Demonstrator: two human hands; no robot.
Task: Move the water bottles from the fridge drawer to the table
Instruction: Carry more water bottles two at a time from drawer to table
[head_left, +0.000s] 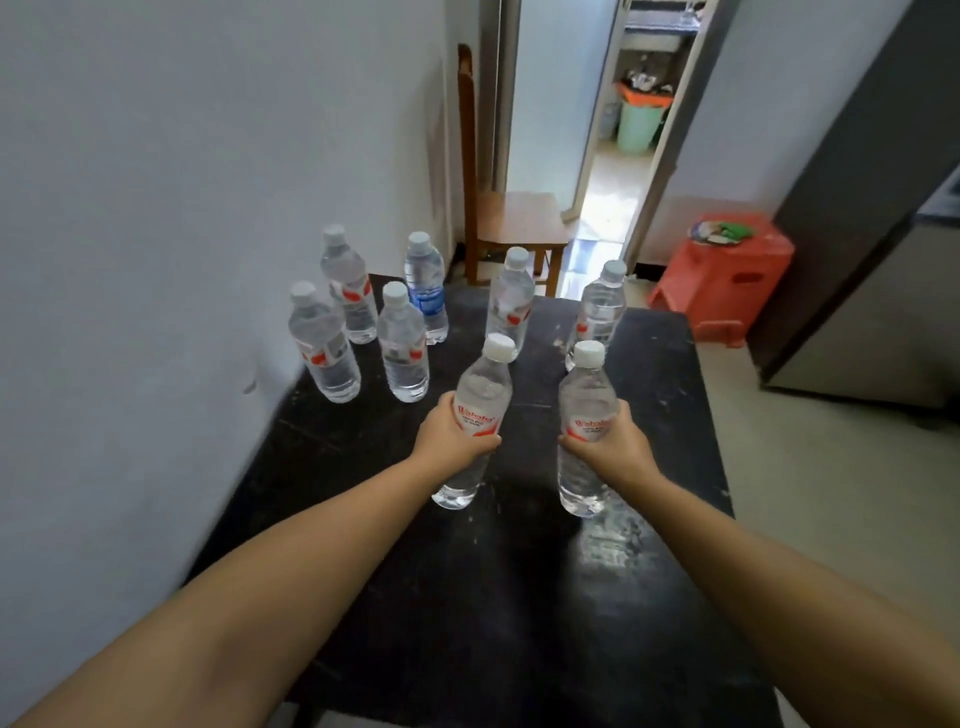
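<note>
Both bare forearms reach forward from the lower corners, roughly straight at the elbow and angled inward toward each other. The left hand (451, 431) is curled at about mid-height round a bottle (475, 415), thumb across the front. The right hand (613, 441) wraps another bottle (584, 415) likewise, seemingly with its fingers behind. The wrists sit level, well apart, and the hands do not touch.

You've got clear glossy plastic bottles (400, 349) on a scuffed, semi-shiny black table (649, 415); wooden chair (514, 223) and red plastic stool (727, 275) behind.
</note>
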